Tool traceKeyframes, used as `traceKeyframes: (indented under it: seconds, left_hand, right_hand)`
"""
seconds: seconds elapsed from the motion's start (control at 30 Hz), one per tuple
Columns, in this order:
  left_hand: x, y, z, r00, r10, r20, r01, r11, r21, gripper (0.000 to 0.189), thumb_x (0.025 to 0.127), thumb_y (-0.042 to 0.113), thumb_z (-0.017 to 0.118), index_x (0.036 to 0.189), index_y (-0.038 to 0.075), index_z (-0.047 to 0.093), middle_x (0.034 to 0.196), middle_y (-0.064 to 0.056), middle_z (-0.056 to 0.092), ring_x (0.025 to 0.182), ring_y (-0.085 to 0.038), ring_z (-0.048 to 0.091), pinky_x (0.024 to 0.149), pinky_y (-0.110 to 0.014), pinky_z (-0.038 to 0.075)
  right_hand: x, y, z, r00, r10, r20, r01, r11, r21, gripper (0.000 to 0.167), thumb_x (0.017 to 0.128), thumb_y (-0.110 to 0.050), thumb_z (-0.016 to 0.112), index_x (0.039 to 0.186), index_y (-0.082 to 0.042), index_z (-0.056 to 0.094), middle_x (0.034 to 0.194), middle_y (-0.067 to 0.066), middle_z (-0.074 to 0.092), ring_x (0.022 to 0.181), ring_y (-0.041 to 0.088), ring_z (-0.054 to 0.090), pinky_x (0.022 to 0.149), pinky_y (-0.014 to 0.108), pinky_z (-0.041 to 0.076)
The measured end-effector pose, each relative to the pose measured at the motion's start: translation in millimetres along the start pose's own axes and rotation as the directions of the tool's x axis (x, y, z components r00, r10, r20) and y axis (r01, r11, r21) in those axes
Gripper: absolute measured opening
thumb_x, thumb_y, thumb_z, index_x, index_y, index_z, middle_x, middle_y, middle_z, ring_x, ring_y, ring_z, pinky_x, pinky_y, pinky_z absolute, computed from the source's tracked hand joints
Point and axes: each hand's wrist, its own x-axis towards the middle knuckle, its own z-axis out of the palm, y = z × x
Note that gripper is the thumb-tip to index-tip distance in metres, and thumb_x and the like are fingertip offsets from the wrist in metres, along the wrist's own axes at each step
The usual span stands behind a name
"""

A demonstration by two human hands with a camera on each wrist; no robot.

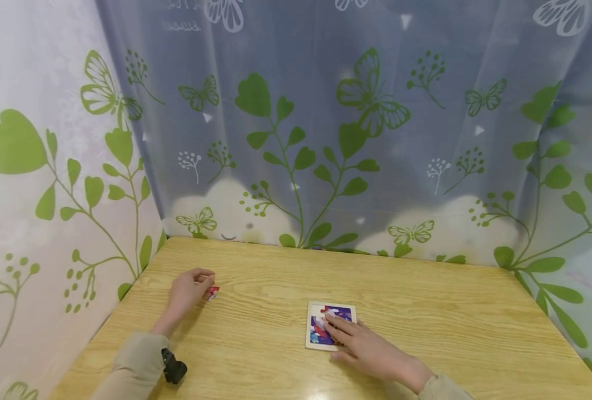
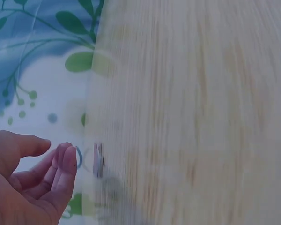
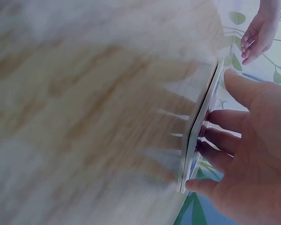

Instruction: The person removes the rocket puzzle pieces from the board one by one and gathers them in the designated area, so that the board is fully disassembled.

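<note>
On the table lies a small square jigsaw puzzle in a pale wooden frame (image 1: 308, 329), with a purple, red and white picture; a bare pale patch shows near its upper left. Across its right side rests my right hand (image 1: 368, 347), fingers straight and spread. The right wrist view has the puzzle edge-on (image 3: 196, 129), fingertips touching it. Off to the left, my left hand (image 1: 189, 291) hovers by a small red and white puzzle piece (image 1: 214, 291). In the left wrist view, a gap separates the loosely bent fingers from that piece (image 2: 98, 161).
The wooden table (image 1: 265, 278) is bounded by a printed curtain (image 1: 316, 166) at the back and both sides. A black strap device (image 1: 174, 368) sits on the left sleeve.
</note>
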Motion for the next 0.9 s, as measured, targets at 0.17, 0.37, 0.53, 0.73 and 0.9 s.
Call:
traceKeyframes:
  seconds: [0.17, 0.37, 0.53, 0.73, 0.9]
  left_hand:
    - [-2.2, 13.1, 14.0, 1.000, 0.006, 0.012, -0.004, 0.991, -0.137, 0.026, 0.102, 0.010, 0.060, 0.118, -0.009, 0.066, 0.098, -0.022, 0.071, 0.079, -0.028, 0.073, 0.065, -0.032, 0.061]
    - [-8.4, 30.1, 34.5, 0.998, 0.043, 0.052, -0.031, 0.975, -0.222, 0.025, 0.103, 0.008, 0.060, 0.119, -0.010, 0.066, 0.100, -0.023, 0.071, 0.086, -0.031, 0.073, 0.073, -0.036, 0.062]
    - [-11.7, 43.1, 53.0, 0.994, 0.087, 0.070, -0.067, 0.967, -0.245, 0.024, 0.102, 0.008, 0.061, 0.118, -0.008, 0.067, 0.099, -0.019, 0.072, 0.086, -0.031, 0.073, 0.075, -0.038, 0.062]
    - [-11.8, 57.2, 73.3, 0.988, 0.119, 0.101, -0.087, 0.957, -0.275, 0.022, 0.101, 0.009, 0.063, 0.115, -0.006, 0.069, 0.096, -0.014, 0.074, 0.085, -0.030, 0.074, 0.074, -0.040, 0.062]
    - [-16.3, 66.8, 86.4, 0.975, 0.163, 0.152, -0.113, 0.950, -0.291, 0.021, 0.101, 0.007, 0.062, 0.114, -0.007, 0.069, 0.096, -0.017, 0.074, 0.085, -0.031, 0.074, 0.073, -0.041, 0.062]
  right_hand:
    - [0.2, 0, 0, 1.000, -0.008, -0.009, 0.009, 1.000, 0.020, 0.064, 0.106, -0.044, 0.048, 0.157, -0.007, 0.035, 0.164, 0.015, 0.029, 0.146, 0.040, 0.034, 0.112, 0.068, 0.029]
    - [0.1, 1, 0, 1.000, -0.005, -0.024, 0.006, 0.999, 0.045, 0.064, 0.106, -0.045, 0.048, 0.156, -0.007, 0.037, 0.164, 0.014, 0.029, 0.145, 0.041, 0.035, 0.112, 0.067, 0.028]
    - [-1.4, 2, 0, 0.999, -0.015, -0.042, 0.017, 0.999, 0.045, 0.062, 0.106, -0.044, 0.048, 0.155, -0.006, 0.040, 0.164, 0.014, 0.031, 0.145, 0.040, 0.035, 0.111, 0.067, 0.030]
    - [-6.0, 3, 0, 0.998, 0.006, -0.060, -0.006, 1.000, 0.007, 0.061, 0.106, -0.043, 0.049, 0.153, -0.004, 0.042, 0.162, 0.016, 0.034, 0.145, 0.040, 0.036, 0.111, 0.066, 0.031]
    - [-12.7, 4, -2, 0.997, 0.060, -0.051, -0.060, 0.998, -0.007, 0.065, 0.105, -0.044, 0.050, 0.154, -0.003, 0.039, 0.161, 0.018, 0.033, 0.145, 0.040, 0.036, 0.113, 0.066, 0.027]
